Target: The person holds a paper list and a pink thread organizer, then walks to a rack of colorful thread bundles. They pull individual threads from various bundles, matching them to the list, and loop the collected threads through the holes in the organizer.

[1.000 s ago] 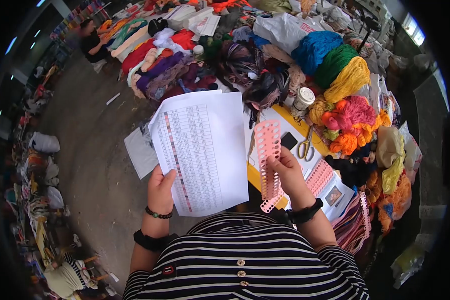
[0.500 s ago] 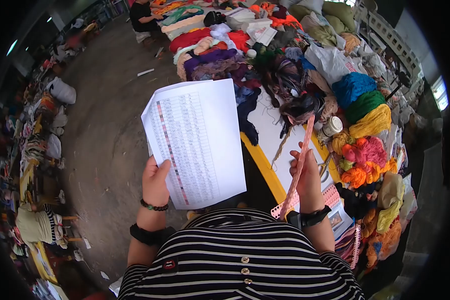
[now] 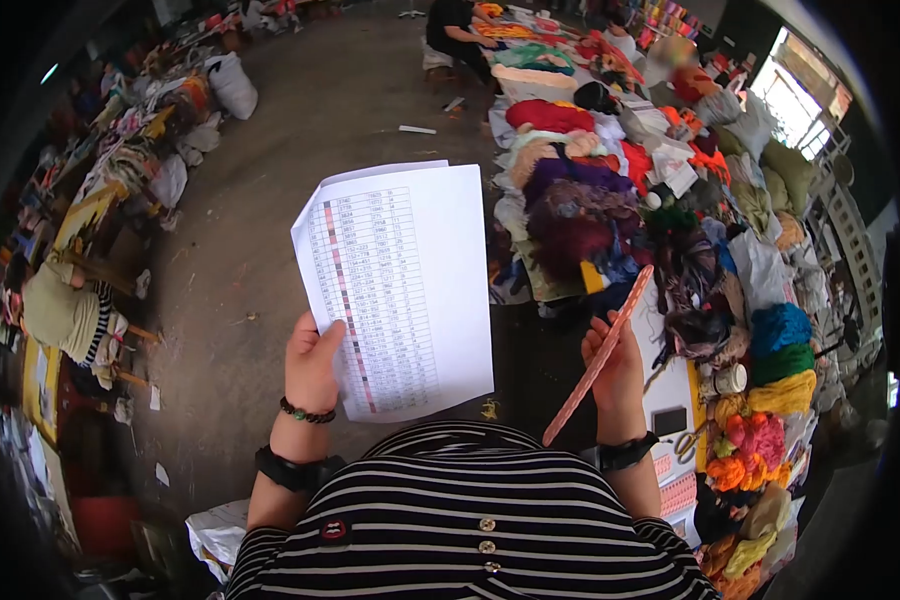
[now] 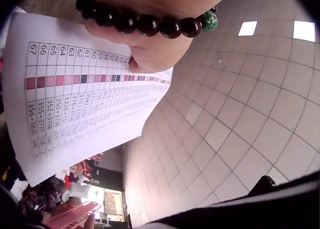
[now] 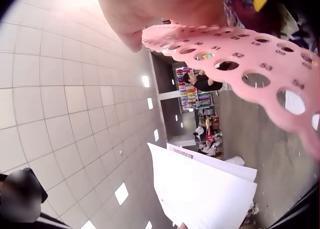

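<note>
Left hand [image 3: 312, 365]: grip clamped on at least two printed paper sheets [image 3: 440, 300]. Right hand [image 3: 622, 380]: grip clamped on one pink numbered thread card [image 3: 574, 398]. On tabletop [image 3: 666, 388]: one lidded cup [image 3: 723, 380].

Papers [image 3: 450, 300] are in the left hand [image 3: 312, 372]; apart, to their right, a strip [image 3: 595, 368] is in the right hand [image 3: 620, 375]. Right of that hand, a phone [image 3: 670, 423] lies on the tabletop [image 3: 667, 396], scissors [image 3: 684, 447] just beside it, a cup [image 3: 727, 381] farther off. Yarn [image 3: 760, 440] lies right of cup and scissors.
</note>
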A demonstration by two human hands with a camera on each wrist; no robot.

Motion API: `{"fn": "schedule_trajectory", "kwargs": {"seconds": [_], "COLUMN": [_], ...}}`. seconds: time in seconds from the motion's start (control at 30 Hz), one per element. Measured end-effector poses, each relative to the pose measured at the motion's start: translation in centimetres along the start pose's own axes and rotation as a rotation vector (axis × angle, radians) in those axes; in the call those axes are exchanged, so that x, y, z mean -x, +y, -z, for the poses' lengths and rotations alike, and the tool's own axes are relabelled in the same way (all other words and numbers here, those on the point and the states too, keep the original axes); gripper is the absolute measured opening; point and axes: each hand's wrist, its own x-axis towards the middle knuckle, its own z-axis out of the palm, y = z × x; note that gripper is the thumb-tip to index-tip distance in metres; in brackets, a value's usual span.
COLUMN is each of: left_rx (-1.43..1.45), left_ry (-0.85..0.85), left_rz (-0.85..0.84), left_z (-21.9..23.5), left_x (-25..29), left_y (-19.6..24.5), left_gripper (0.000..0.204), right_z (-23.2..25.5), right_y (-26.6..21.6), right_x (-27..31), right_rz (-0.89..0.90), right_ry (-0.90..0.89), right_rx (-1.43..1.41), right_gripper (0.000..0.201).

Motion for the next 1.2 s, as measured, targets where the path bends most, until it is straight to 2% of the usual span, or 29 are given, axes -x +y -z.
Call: {"fn": "schedule_trajectory", "kwargs": {"seconds": [0.1,0.2,0.33,0.4,0.5,0.57,0.6,0.77,0.9,1.0,1.03,1.2], "left_rx": [-0.021,-0.042,0.005,0.013,0.04,0.019,0.014,-0.062,-0.034,-0.081,-0.076,-0.053], "left_ry": [0.075,0.175,0.245,0.258,0.32,0.363,0.38,0.468,0.506,0.495,0.498,0.501], "left_rz": [-0.003,-0.032,-0.038,-0.061,-0.048,-0.066,-0.083,-0.094,-0.118,-0.113,-0.106,-0.075], "left_z": [4.6,8.1,11.0,12.2,13.5,14.4,15.3,17.0,16.4,16.5,16.6,19.1], "left_x": [-0.4,-1.0,-2.7,-3.7,-6.8,-9.6,-10.5,-20.4,-28.6,-34.1,-35.6,-43.6], "left_y": [1.4,1.7,2.2,1.4,1.9,2.1,0.9,2.1,3.1,4.1,4.3,4.3], "left_gripper": [0.026,0.026,0.028,0.028,0.029,0.029,0.028,0.028,0.027,0.026,0.026,0.027], "right_z": [-3.9,-6.3,-12.2,-14.4,-17.1,-18.1,-18.0,-26.0,-31.6,-35.3,-36.5,-41.4], "right_y": [3.8,8.0,8.7,9.0,10.8,13.8,15.5,17.7,18.1,19.4,19.4,20.5], "right_x": [-1.5,-2.8,-5.7,-7.4,-11.4,-14.3,-15.5,-25.6,-33.4,-37.8,-38.7,-45.7], "right_rz": [-0.168,-0.305,-0.084,-0.006,-0.179,-0.342,-0.388,-0.321,-0.322,-0.387,-0.469,-0.34], "right_ry": [-0.025,-0.19,-0.273,-0.24,-0.289,-0.338,-0.339,-0.385,-0.402,-0.46,-0.476,-0.436], "right_rx": [-0.064,-0.075,0.119,0.015,-0.006,0.118,0.156,0.261,0.212,0.356,0.378,0.298], "right_gripper": [0.029,0.024,0.021,0.02,0.021,0.024,0.027,0.032,0.032,0.033,0.034,0.03]}}
